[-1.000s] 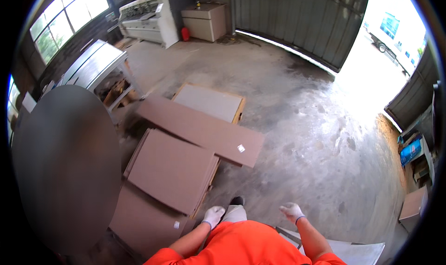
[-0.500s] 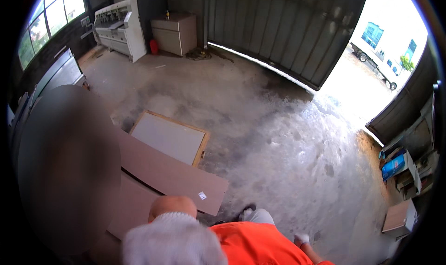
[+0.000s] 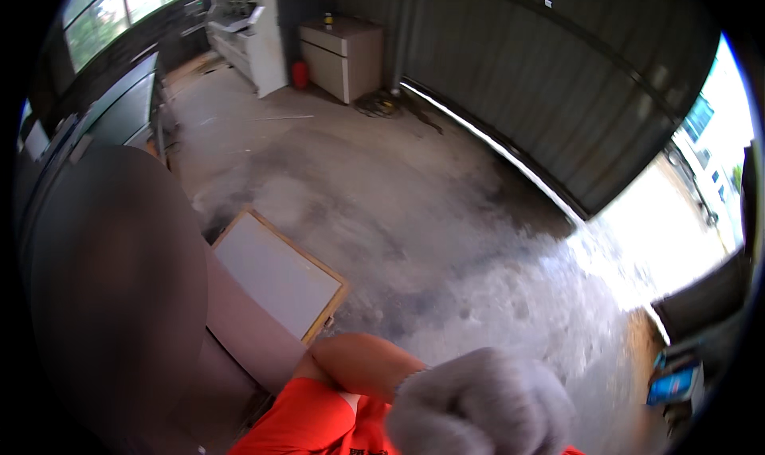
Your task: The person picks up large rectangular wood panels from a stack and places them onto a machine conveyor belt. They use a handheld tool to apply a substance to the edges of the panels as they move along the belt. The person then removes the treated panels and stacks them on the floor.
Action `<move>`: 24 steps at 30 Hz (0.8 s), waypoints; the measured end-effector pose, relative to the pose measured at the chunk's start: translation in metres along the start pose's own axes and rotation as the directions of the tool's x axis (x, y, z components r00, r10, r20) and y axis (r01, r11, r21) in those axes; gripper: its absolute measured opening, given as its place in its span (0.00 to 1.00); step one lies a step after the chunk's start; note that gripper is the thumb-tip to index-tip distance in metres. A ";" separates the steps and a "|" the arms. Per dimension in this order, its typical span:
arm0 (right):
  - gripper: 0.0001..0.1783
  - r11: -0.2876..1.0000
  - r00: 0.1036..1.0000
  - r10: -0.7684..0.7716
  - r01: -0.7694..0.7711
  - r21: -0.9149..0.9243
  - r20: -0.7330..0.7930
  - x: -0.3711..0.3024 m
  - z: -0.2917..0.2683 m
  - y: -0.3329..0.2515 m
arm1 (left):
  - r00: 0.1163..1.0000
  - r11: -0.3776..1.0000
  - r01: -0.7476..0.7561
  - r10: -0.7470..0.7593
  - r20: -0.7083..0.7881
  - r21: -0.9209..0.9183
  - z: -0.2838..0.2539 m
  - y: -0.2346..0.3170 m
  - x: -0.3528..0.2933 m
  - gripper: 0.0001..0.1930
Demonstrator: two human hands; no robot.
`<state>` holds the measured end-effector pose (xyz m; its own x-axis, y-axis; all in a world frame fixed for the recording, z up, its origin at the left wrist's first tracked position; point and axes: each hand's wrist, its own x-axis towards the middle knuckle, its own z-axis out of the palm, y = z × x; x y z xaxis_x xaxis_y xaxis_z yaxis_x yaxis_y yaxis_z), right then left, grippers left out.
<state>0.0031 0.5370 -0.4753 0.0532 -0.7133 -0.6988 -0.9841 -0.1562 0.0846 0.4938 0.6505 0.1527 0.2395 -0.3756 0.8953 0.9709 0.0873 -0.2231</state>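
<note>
My left hand (image 3: pixel 486 403), in a pale grey knit glove, is raised close in front of my chest. Its fingers are curled into a fist, slightly blurred; whatever they might hold is hidden. My bare left forearm (image 3: pixel 362 363) bends across from an orange sleeve (image 3: pixel 299 415). The right hand is out of sight; just a sliver of orange shows beyond the glove. Below and left of the bent arm lie brownish-pink boards (image 3: pixel 247 315), partly covered by a large blurred grey oval. A white panel with a wooden frame (image 3: pixel 275 276) lies beyond them.
A tall dark metal door (image 3: pixel 542 80) stands partway open, with a white truck outside. Along the far wall are a white machine (image 3: pixel 251 45), a red container (image 3: pixel 300 75) and a low cabinet (image 3: pixel 341 56). A blue package (image 3: pixel 671 386) sits at the right on the concrete floor's edge.
My left gloved hand has moved right and up across my chest. The view has turned, shifting the room's contents. My right hand, low at the right before, has gone from sight.
</note>
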 end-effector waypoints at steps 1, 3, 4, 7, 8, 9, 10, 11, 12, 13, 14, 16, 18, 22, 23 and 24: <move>0.28 0.999 0.985 -0.004 0.013 0.049 -0.170 0.045 -0.041 0.001 | 0.980 0.993 -0.119 0.117 -0.159 -0.001 -0.008 0.010 0.013 0.27; 0.32 0.998 0.951 -0.027 0.042 0.042 -0.309 0.127 -0.146 -0.033 | 0.828 0.949 -0.274 0.315 -0.463 0.155 -0.022 0.022 0.039 0.28; 0.30 0.983 0.927 -0.055 0.115 0.142 -0.370 0.161 -0.204 -0.075 | 0.854 0.884 -0.400 0.456 -0.251 0.244 -0.062 0.022 0.058 0.29; 0.22 0.415 0.946 -0.115 0.323 0.851 -0.303 0.214 -0.351 -0.203 | 0.901 0.966 -0.095 -0.019 0.434 0.240 -0.156 0.124 0.101 0.25; 0.17 0.500 0.904 -0.075 0.399 0.769 -0.420 0.233 -0.380 -0.241 | 0.845 0.947 -0.032 -0.145 0.514 0.320 -0.179 0.164 0.115 0.23; 0.15 0.372 0.933 -0.082 0.355 0.858 -0.351 0.245 -0.404 -0.284 | 0.902 0.879 -0.047 -0.166 0.398 0.475 -0.194 0.196 0.114 0.24; 0.13 0.601 0.768 -0.197 0.586 0.544 -0.609 0.277 -0.404 -0.252 | 0.939 0.853 -0.036 -0.149 0.309 0.521 -0.211 0.236 0.117 0.25; 0.12 0.752 0.683 -0.412 0.629 0.199 -0.602 0.276 -0.416 -0.304 | 0.973 0.750 0.000 -0.152 0.173 0.662 -0.239 0.261 0.115 0.26; 0.16 0.580 0.952 -0.178 0.306 0.755 -0.250 0.280 -0.418 -0.333 | 0.987 0.722 0.140 -0.158 -0.036 0.678 -0.258 0.291 0.110 0.26; 0.25 0.957 0.916 -0.245 0.280 0.070 -0.316 0.325 -0.388 -0.295 | 0.966 0.765 0.250 -0.151 -0.211 0.593 -0.275 0.336 0.106 0.26; 0.30 0.776 0.841 -0.537 0.462 -0.429 -0.064 0.323 -0.398 -0.379 | 0.914 0.688 0.365 -0.138 -0.380 0.627 -0.289 0.355 0.091 0.26; 0.28 0.860 0.907 -0.405 0.421 -0.290 0.116 0.326 -0.394 -0.421 | 0.834 0.661 0.459 -0.090 -0.544 0.594 -0.320 0.413 0.081 0.25; 0.27 0.945 0.942 -0.280 0.304 -0.118 0.184 0.328 -0.413 -0.474 | 0.779 0.610 0.503 -0.012 -0.627 0.612 -0.357 0.476 0.085 0.23; 0.25 0.967 0.940 -0.222 0.247 -0.068 0.259 0.372 -0.471 -0.605 | 0.682 0.275 0.625 0.263 -0.682 0.731 -0.429 0.642 0.126 0.20; 0.25 0.966 0.937 -0.223 0.249 -0.068 0.269 0.390 -0.488 -0.642 | 0.640 0.187 0.663 0.362 -0.678 0.725 -0.451 0.689 0.137 0.19; 0.24 0.964 0.936 -0.224 0.254 -0.082 0.273 0.410 -0.509 -0.676 | 0.584 0.156 0.670 0.493 -0.645 0.726 -0.476 0.736 0.138 0.18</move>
<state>0.7765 0.0027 -0.4575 0.2239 -0.4459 -0.8666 -0.9210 -0.3878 -0.0384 1.2387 0.2241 -0.0712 0.6146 -0.7715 0.1647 0.3157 0.4319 0.8449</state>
